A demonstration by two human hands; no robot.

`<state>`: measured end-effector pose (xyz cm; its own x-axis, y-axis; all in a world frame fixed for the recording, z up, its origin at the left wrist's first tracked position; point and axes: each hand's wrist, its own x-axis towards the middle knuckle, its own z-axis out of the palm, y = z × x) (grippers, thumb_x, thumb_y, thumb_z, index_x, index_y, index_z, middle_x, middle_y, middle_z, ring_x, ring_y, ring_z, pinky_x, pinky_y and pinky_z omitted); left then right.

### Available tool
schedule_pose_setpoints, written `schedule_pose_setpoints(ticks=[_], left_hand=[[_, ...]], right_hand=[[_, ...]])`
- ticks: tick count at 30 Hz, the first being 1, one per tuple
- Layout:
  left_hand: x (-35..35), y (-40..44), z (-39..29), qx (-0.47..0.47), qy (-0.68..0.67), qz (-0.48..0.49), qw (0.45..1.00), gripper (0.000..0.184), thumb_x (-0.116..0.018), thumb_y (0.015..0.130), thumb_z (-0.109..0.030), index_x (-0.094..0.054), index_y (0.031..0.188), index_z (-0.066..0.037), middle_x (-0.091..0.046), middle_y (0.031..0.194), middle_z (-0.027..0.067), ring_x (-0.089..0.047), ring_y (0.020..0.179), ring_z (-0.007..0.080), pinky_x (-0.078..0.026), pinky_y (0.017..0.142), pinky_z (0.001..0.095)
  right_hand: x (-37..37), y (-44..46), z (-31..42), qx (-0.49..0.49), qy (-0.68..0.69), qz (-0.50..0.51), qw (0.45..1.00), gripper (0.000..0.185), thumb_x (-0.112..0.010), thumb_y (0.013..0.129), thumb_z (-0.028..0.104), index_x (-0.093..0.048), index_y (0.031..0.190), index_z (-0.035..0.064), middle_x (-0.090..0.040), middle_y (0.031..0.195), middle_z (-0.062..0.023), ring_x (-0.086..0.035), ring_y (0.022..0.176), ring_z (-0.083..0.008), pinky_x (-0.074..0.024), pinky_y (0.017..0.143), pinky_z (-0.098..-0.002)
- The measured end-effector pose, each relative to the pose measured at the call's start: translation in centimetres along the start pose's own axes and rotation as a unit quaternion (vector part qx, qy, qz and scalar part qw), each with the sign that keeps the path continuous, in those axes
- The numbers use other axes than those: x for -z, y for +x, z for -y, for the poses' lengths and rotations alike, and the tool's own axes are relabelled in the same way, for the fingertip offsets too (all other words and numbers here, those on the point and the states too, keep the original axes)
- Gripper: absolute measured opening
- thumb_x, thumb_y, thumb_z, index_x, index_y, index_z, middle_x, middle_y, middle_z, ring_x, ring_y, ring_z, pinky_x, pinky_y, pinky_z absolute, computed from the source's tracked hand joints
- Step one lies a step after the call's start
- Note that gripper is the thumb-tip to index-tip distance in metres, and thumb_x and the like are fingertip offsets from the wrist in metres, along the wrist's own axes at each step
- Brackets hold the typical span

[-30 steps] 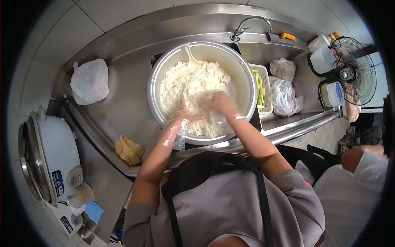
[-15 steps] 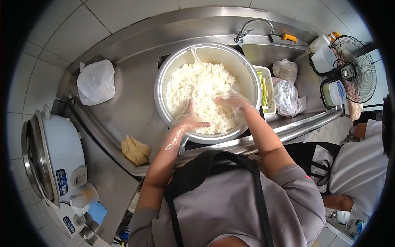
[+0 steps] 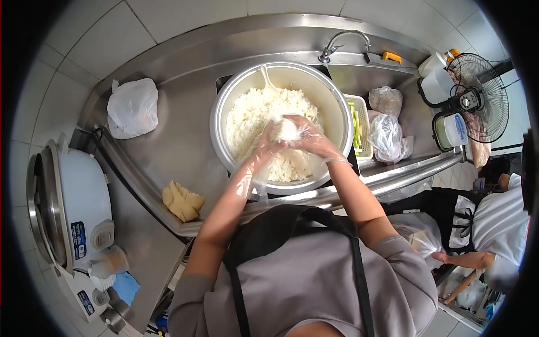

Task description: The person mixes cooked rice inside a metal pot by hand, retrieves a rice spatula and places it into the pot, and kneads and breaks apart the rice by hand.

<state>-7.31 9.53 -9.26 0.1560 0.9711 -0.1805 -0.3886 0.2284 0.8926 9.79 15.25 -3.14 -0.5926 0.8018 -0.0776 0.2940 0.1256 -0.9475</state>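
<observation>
A big round pot (image 3: 332,106) holds a heap of cooked white rice (image 3: 247,115). Over the heap, my left hand (image 3: 267,146) and my right hand (image 3: 310,138), both in clear plastic gloves, cup a clump of rice (image 3: 288,130) between them. The left palm lies against the clump's left and near side; the right fingers curl over its far and right side. Part of the clump is hidden by the fingers. A white rice paddle (image 3: 268,80) leans on the pot's far inner wall, its blade end at the rice.
The pot stands at a steel sink counter (image 3: 174,95) with a tap (image 3: 342,42). Right of it are a basket of green stalks (image 3: 365,135) and plastic bags (image 3: 387,137). A rice cooker (image 3: 84,202), folded cloth (image 3: 182,201) and white bag (image 3: 132,108) are left. A co-worker (image 3: 494,224) holds a bag.
My hands have come together from apart in the rice and now hold a clump between them. At right, the co-worker has shifted, and a plastic bag has come into view in their hand.
</observation>
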Motion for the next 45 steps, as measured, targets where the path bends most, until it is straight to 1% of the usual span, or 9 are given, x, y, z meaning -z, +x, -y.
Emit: schedule_pose_setpoints(ticks=[1,8,11,14,16,20,32,41,45], left_hand=[[0.4,0.0,-1.6,0.027,0.148,0.015,0.989,0.086,-0.067,0.076,-0.046,-0.023,0.138,-0.006,-0.053,0.116,0.0135,-0.051,0.108,0.0216,-0.039,0.093,0.0325],[0.4,1.2,-1.1,0.008,-0.307,0.055,0.950,0.065,-0.057,0.082,-0.049,-0.039,0.128,-0.007,-0.054,0.113,0.0100,-0.052,0.104,0.0211,-0.045,0.084,0.0361],[0.1,0.9,-3.0,0.050,-0.245,-0.008,0.968,0.063,-0.057,0.083,-0.047,-0.038,0.129,-0.008,-0.052,0.118,0.0085,-0.051,0.107,0.0224,-0.043,0.087,0.0364],[0.6,1.6,-1.9,0.043,-0.233,-0.028,0.971,0.061,-0.056,0.085,-0.041,-0.034,0.132,-0.009,-0.048,0.124,0.0067,-0.049,0.109,0.0208,-0.040,0.092,0.0342],[1.7,2.4,0.3,-0.035,-0.047,0.013,0.998,0.059,-0.057,0.086,-0.034,-0.034,0.134,-0.009,-0.047,0.125,0.0061,-0.049,0.109,0.0187,-0.037,0.094,0.0325],[-0.7,2.0,-1.9,0.006,-0.189,-0.047,0.981,0.057,-0.062,0.084,-0.018,-0.035,0.134,-0.007,-0.048,0.124,0.0062,-0.049,0.107,0.0161,-0.038,0.094,0.0283],[0.2,3.3,-0.5,-0.018,-0.057,-0.150,0.987,0.046,-0.062,0.073,0.003,-0.049,0.117,-0.002,-0.056,0.100,0.0051,-0.056,0.088,0.0132,-0.048,0.075,0.0245],[1.5,4.1,0.7,-0.137,-0.010,-0.044,0.990,0.037,-0.061,0.079,-0.006,-0.051,0.114,-0.002,-0.057,0.099,0.0049,-0.056,0.086,0.0148,-0.047,0.076,0.0259],[1.4,2.7,-1.0,-0.047,0.106,-0.103,0.988,0.056,-0.061,0.083,-0.033,-0.043,0.126,-0.003,-0.050,0.118,0.0128,-0.048,0.108,0.0218,-0.038,0.092,0.0356]], right_hand=[[-0.7,0.8,-1.2,0.078,-0.048,-0.012,0.996,0.071,-0.075,0.068,0.029,-0.043,0.129,0.0083,-0.040,0.132,-0.0153,-0.037,0.123,-0.0275,-0.0316,0.101,-0.0351],[-1.5,2.2,-0.4,0.045,0.060,0.041,0.996,0.073,-0.075,0.069,0.026,-0.040,0.132,0.0110,-0.040,0.133,-0.0116,-0.036,0.124,-0.0243,-0.0279,0.104,-0.0338],[-1.0,1.7,-0.1,0.081,0.144,0.093,0.982,0.078,-0.075,0.069,0.024,-0.036,0.135,0.0096,-0.040,0.133,-0.0099,-0.035,0.125,-0.0234,-0.0267,0.104,-0.0329],[-1.7,1.8,0.0,0.000,0.411,0.107,0.905,0.086,-0.078,0.064,0.026,-0.034,0.136,0.0123,-0.040,0.134,-0.0067,-0.033,0.126,-0.0207,-0.0262,0.104,-0.0329],[-2.8,2.2,-0.3,0.003,0.308,0.011,0.951,0.082,-0.078,0.065,0.024,-0.037,0.135,0.0120,-0.041,0.132,-0.0066,-0.035,0.125,-0.0198,-0.0280,0.103,-0.0322],[-2.9,2.3,0.3,-0.009,0.283,-0.005,0.959,0.070,-0.076,0.069,0.019,-0.044,0.130,0.0111,-0.044,0.130,-0.0063,-0.039,0.121,-0.0180,-0.0319,0.100,-0.0307],[-2.3,3.0,-0.3,0.042,0.138,-0.014,0.990,0.045,-0.072,0.072,0.009,-0.057,0.115,0.0069,-0.055,0.116,-0.0037,-0.049,0.105,-0.0129,-0.0382,0.094,-0.0285],[-1.4,4.6,-6.4,-0.007,-0.022,-0.052,0.998,0.055,-0.077,0.069,0.023,-0.054,0.115,0.0048,-0.059,0.106,-0.0070,-0.053,0.097,-0.0137,-0.0418,0.087,-0.0279],[-0.6,4.4,-6.8,-0.052,-0.075,-0.061,0.994,0.060,-0.068,0.075,0.040,-0.050,0.119,0.0037,-0.058,0.108,-0.0141,-0.053,0.101,-0.0213,-0.0408,0.088,-0.0324]])
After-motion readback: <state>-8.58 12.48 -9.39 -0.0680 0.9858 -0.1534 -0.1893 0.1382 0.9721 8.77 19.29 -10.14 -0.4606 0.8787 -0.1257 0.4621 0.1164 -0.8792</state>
